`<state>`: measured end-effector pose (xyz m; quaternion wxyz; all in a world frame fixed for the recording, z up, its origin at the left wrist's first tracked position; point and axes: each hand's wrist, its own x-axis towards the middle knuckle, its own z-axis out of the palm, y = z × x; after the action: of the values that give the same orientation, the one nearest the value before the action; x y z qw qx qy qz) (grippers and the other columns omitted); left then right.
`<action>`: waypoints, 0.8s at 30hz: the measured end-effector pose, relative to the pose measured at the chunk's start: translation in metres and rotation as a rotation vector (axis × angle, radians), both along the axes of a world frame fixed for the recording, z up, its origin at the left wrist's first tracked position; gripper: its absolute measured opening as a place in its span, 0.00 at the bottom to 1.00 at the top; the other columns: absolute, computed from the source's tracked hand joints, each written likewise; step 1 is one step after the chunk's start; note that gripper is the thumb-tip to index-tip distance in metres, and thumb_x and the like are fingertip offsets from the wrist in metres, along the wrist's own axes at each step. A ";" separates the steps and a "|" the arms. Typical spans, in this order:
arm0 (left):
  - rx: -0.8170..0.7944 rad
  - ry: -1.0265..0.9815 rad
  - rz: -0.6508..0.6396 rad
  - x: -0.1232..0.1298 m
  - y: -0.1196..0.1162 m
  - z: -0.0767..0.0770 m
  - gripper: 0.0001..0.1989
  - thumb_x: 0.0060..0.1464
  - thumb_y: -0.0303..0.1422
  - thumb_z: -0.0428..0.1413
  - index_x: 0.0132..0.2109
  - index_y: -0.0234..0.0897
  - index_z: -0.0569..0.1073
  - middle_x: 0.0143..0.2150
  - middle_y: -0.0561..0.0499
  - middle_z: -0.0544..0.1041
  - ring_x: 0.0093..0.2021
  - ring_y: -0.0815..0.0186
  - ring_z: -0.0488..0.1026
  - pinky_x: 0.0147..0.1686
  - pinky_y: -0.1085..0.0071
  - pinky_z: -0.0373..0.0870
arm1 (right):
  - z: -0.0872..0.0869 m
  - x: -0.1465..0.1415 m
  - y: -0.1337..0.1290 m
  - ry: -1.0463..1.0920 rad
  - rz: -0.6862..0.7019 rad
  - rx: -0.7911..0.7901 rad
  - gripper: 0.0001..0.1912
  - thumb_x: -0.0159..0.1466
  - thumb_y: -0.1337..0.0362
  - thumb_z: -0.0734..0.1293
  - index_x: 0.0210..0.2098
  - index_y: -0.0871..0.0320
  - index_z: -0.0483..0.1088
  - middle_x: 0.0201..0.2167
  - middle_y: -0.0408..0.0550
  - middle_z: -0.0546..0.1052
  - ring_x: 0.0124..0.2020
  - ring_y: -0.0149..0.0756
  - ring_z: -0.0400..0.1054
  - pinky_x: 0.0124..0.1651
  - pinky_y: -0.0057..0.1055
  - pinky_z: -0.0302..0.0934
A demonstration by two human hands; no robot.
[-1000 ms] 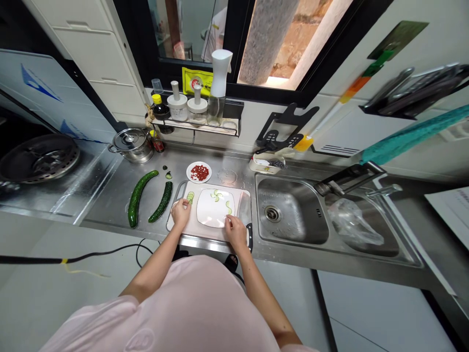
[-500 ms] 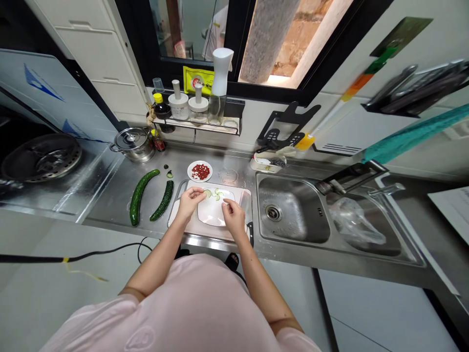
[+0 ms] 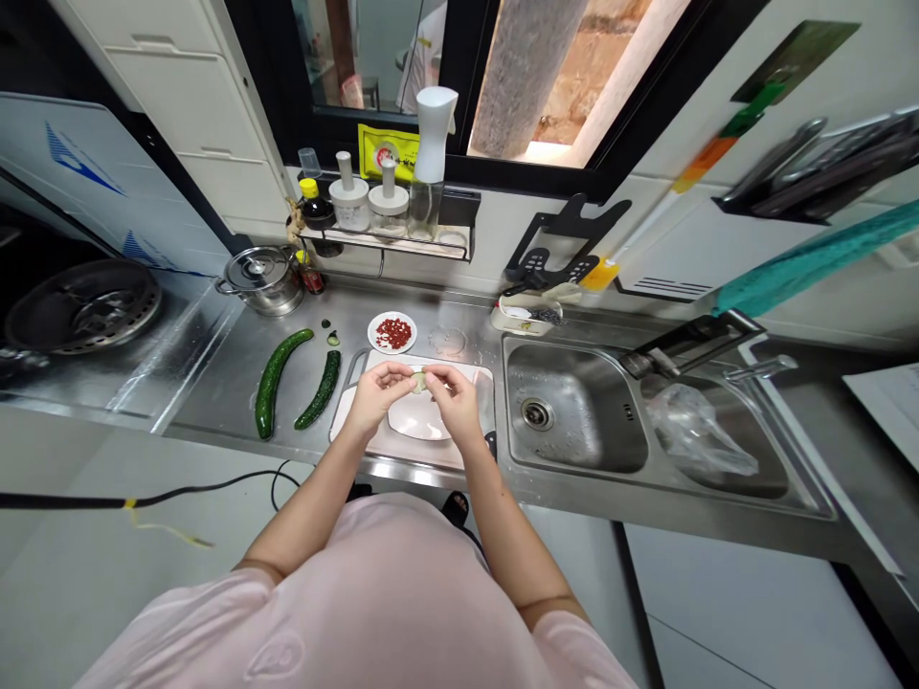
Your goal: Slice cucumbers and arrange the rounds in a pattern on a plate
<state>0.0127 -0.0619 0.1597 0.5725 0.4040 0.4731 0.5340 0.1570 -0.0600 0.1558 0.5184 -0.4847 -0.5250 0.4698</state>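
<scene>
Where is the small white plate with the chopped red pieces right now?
In the head view, the small white plate sits on the steel counter, just behind the cutting board and left of the sink.

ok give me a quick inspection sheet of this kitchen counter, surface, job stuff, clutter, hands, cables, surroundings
surface: stainless steel counter, a white cutting board lying on it
job's things: cucumber slice held above a white plate on the board; two dark green cucumbers lying left of the board
clutter: small plate of chopped red chili; steel pot
hands: left hand and right hand both pinching the slice
cables: black cable on the floor below the counter
surroundings: steel sink holding a plastic bag; window behind the counter
</scene>
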 end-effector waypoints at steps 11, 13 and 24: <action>0.033 0.062 0.047 0.003 0.002 -0.006 0.12 0.46 0.39 0.62 0.35 0.35 0.74 0.30 0.51 0.76 0.34 0.68 0.72 0.39 0.71 0.66 | -0.007 0.003 0.006 0.129 -0.066 -0.085 0.14 0.56 0.53 0.67 0.29 0.58 0.69 0.24 0.42 0.70 0.25 0.28 0.61 0.25 0.24 0.58; 0.026 0.096 0.029 0.003 0.002 -0.009 0.12 0.48 0.41 0.60 0.33 0.35 0.75 0.29 0.50 0.76 0.33 0.68 0.71 0.35 0.73 0.65 | -0.007 0.004 0.006 0.144 -0.069 -0.094 0.13 0.56 0.53 0.67 0.29 0.58 0.69 0.23 0.41 0.69 0.24 0.28 0.61 0.24 0.24 0.58; -0.177 0.025 -0.193 0.008 0.002 -0.018 0.14 0.47 0.43 0.58 0.32 0.35 0.73 0.30 0.50 0.76 0.21 0.75 0.60 0.21 0.75 0.53 | -0.008 0.006 0.005 0.150 -0.057 -0.110 0.14 0.55 0.53 0.67 0.29 0.58 0.68 0.22 0.41 0.69 0.24 0.28 0.61 0.25 0.25 0.58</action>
<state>0.0210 -0.0600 0.1422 0.6486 0.4022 0.4844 0.4277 0.1629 -0.0550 0.1475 0.5421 -0.4907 -0.4440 0.5179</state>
